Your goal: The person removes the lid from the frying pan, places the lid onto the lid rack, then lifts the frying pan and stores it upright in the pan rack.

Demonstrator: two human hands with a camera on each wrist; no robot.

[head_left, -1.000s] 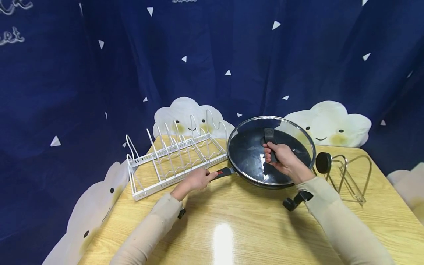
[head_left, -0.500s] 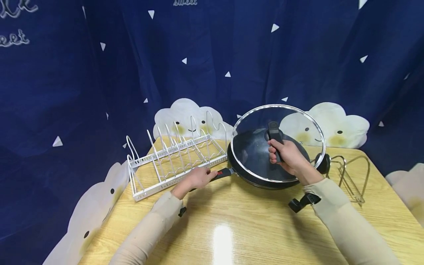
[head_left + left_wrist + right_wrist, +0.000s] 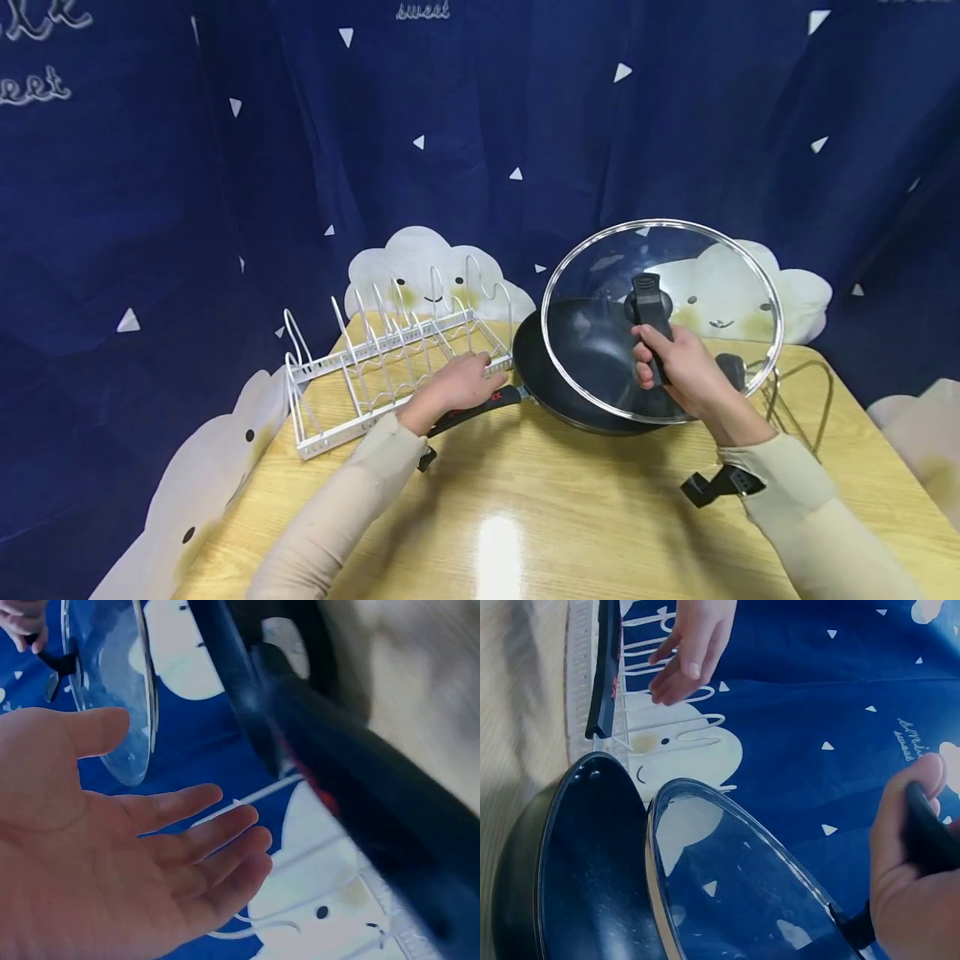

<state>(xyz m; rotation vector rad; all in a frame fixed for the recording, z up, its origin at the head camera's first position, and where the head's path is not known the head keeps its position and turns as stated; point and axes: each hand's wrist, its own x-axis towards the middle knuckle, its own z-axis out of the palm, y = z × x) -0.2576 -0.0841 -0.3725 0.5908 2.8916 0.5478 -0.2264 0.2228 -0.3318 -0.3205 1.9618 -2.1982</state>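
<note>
A glass lid [image 3: 600, 275] with a steel rim is tilted above the black frying pan [image 3: 536, 350] in the head view. My right hand [image 3: 686, 371] grips the lid's black handle [image 3: 647, 300]. The pan sits on the table, its handle [image 3: 480, 408] pointing left. Above that handle is my left hand [image 3: 461, 385], fingers extended and apart from it. In the left wrist view the left palm [image 3: 112, 847] shows with nothing in it, beside the pan handle [image 3: 360, 780]. The right wrist view shows the lid [image 3: 735, 877] raised at one side of the pan [image 3: 592, 862].
A white wire rack [image 3: 337, 433] stands at the left of the wooden table [image 3: 570, 517], close behind the pan handle. At the right is a smaller metal wire stand [image 3: 828, 392], with a dark round knob [image 3: 731, 367] partly behind the lid. A blue curtain [image 3: 450, 100] hangs behind.
The right hand has lifted the lid off the pan, up and to the right. My left hand has let go of the pan handle and risen slightly.
</note>
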